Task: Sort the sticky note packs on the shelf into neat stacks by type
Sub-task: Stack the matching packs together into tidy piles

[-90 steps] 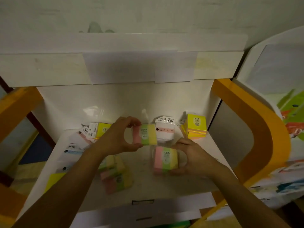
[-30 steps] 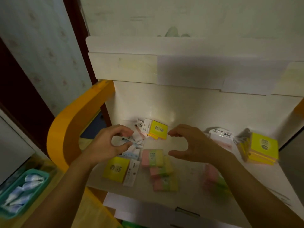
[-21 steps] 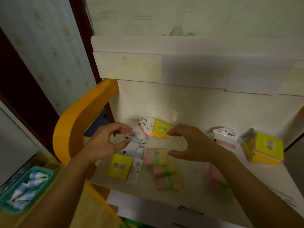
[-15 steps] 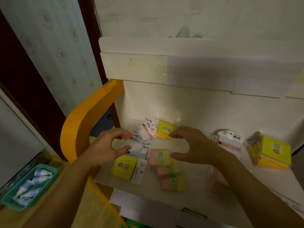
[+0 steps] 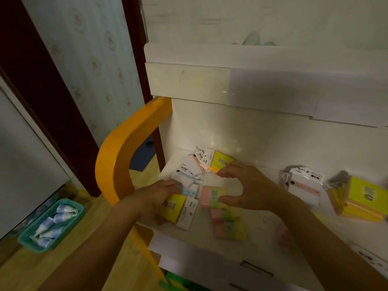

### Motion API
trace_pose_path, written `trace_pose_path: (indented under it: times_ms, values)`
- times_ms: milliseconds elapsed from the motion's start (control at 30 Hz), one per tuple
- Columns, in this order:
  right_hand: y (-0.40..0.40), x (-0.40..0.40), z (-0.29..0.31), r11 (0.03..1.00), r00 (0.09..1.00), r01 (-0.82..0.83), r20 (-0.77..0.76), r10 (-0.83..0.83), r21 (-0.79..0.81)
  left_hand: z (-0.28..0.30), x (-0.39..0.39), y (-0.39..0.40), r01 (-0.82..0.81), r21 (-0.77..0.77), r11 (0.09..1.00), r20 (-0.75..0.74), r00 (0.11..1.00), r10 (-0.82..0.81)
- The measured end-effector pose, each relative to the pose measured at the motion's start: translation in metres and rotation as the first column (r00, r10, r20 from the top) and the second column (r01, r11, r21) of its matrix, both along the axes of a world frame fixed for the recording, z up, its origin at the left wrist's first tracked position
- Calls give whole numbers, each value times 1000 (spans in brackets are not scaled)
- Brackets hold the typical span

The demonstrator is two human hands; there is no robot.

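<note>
Now the left hand [image 5: 156, 199] has dropped from the white packs onto the yellow pack [image 5: 173, 207] at lower centre, fingers curling round it. The right hand [image 5: 244, 189] still hovers, spread and holding nothing, over the pink-green pack [image 5: 212, 196]. Yellow sorting seems next.

The white shelf board [image 5: 262, 208] is bare between the pink-green striped note packs [image 5: 227, 224] and the white flat packs [image 5: 305, 186] at right. Far left, scattered white-blue packs [image 5: 189, 177] crowd the corner, hemmed by the curved orange side panel [image 5: 117, 162].
</note>
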State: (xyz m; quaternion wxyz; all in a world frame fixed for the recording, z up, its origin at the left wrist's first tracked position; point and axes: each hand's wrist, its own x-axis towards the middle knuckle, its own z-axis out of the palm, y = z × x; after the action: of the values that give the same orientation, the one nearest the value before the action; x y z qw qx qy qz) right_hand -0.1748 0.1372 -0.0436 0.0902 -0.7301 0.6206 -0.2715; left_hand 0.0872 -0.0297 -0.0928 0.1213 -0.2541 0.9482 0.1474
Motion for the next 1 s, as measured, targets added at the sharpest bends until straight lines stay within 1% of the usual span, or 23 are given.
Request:
trace_pose_path:
  times_ms: [167, 300, 367, 433, 533, 600, 667, 767, 1000]
  values:
    - [6, -3, -5, 1000, 1000, 25, 9, -25, 13, -2, -5, -1, -6, -30, 1000, -9, 1000, 6]
    - [11, -5, -6, 999, 999, 42, 0, -42, 1, 7, -2, 2, -27, -16, 1000, -87, 996, 26]
    - [13, -8, -4, 998, 998, 55, 5, -55, -13, 22, -1, 7, -78, -20, 997, -188, 979, 73]
    - [15, -13, 1, 997, 997, 73, -2, -73, -28, 42, -7, 11, -117, -18, 993, -321, 941, 105]
    - [20, -20, 10, 994, 995, 98, -3, -98, -48, 66, -21, 13, -91, -45, 995, -529, 847, 53]
    - [24, -23, 16, 992, 994, 113, -9, -113, -58, 78, -30, 13, -76, -86, 993, -611, 791, 8]
    - [28, -26, 21, 990, 992, 123, -10, -124, -66, 87, -37, 13, -83, -131, 988, -640, 768, -20]
    - [34, -31, 25, 986, 989, 147, -11, -148, -72, 90, -45, 11, -114, -167, 979, -634, 773, -18]
    - [24, -50, 25, 972, 971, 233, -54, -234, -35, 66, -41, 2, -262, -125, 957, -623, 771, 130]
